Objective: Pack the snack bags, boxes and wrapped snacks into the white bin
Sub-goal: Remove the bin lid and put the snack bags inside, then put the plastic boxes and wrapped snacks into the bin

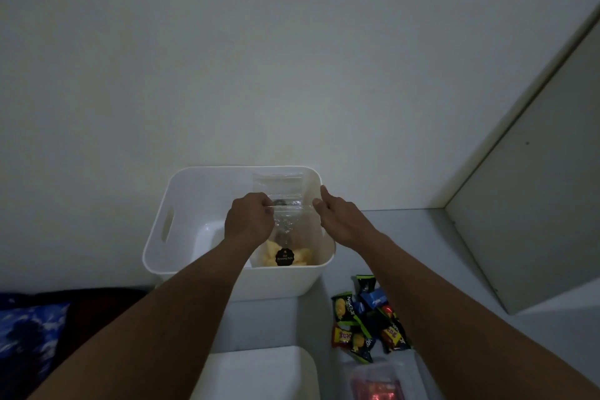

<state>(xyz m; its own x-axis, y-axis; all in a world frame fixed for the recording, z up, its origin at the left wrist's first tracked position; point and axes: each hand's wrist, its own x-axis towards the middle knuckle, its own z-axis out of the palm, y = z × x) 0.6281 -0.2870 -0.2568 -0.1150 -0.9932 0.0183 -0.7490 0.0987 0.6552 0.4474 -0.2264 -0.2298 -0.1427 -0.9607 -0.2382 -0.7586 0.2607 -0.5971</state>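
While bag (287, 201) in bin (181, 195), left hand (249, 220), right hand (339, 219) pinch it

White plastic bin (194, 195), rounded corners, handle slot in left wall, open-topped, against wall. Clear plastic snack bag (285, 193), yellow chips and round black label at bottom, upright inside bin, right side. Small wrapped snacks (360, 321), green, blue, red-yellow, heaped near bin's front right corner.

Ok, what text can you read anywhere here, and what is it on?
"Nextar": green wrapper.
"Beng", only partly seen: red-and-yellow wrapper.
Black round label on the clear bag: too blurred to read.
Blue wrapper: logo unreadable.
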